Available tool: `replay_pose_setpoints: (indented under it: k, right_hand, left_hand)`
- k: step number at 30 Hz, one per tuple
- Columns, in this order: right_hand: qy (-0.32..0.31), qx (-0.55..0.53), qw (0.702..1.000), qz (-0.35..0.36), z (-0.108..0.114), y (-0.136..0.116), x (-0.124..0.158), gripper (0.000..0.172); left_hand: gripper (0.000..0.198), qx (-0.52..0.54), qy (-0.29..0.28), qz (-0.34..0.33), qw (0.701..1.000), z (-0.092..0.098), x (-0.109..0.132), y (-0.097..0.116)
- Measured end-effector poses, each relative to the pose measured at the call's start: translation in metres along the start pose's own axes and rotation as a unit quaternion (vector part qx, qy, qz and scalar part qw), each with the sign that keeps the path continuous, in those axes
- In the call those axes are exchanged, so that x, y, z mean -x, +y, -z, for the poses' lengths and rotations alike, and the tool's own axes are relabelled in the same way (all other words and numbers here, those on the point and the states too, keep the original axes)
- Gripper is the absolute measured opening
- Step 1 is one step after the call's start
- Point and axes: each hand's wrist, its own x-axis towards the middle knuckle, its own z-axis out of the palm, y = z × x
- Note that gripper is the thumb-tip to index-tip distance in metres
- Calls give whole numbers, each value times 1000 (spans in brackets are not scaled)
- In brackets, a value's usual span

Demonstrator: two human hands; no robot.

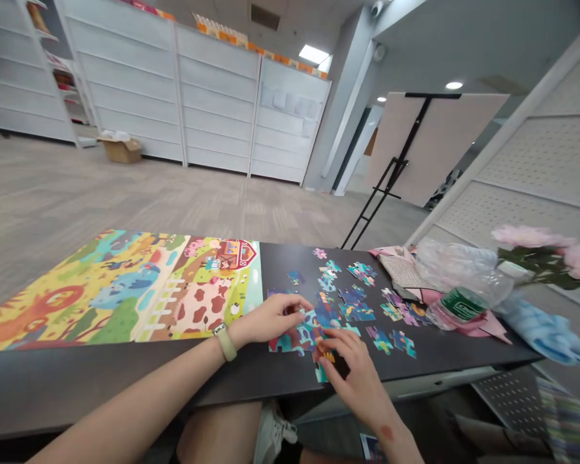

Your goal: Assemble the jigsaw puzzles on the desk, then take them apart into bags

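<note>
Several joined jigsaw pieces [287, 341] in blue, red and purple lie near the table's front edge. My left hand [280, 317] is over their upper side, its fingers bent and closed at the edge of the joined section. Just right of it, my right hand [352, 361] pinches a jigsaw piece [327, 354] with orange and yellow on it, against the joined section's right side. The fingers partly hide this piece. Small joined clusters [356, 303] and loose pieces [319, 253] are spread beyond and to the right of my hands.
A finished-looking animal picture board [203, 303] covers the left of the dark table [212, 374]. On the right are a plastic bottle with a green label [459, 304], clear plastic wrapping, pink paper, a blue cloth [546, 325] and pink flowers [531, 236]. An easel [396, 171] stands behind.
</note>
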Motion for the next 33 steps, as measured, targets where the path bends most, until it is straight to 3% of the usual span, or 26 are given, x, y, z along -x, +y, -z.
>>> replay_pose_setpoints:
  k: [5, 11, 15, 19, 24, 28, 33]
  right_hand:
    - [34, 43, 998, -21, -13, 10, -6, 20]
    - [57, 38, 997, -34, -16, 14, -13, 21]
    - [63, 21, 997, -37, -18, 15, -11, 19]
    - [81, 11, 996, -35, -16, 12, -8, 19]
    - [88, 17, 996, 1, -16, -14, 2, 18]
    - [33, 24, 997, 70, -30, -47, 10, 25]
    - [21, 40, 994, 100, -43, -62, 10, 32]
  left_hand:
    - [25, 30, 8, -12, 999, 0, -1, -4]
    - [13, -116, -119, 9, 986, 26, 8, 7]
    - [14, -185, -133, 42, 973, 34, 11, 5]
    - [12, -232, -147, 33, 961, 33, 10, 3]
    - [15, -284, -107, -13, 953, 34, 10, 5]
    - [23, -346, -69, -39, 935, 37, 10, -1]
    - [23, -346, -75, -54, 934, 40, 10, -8]
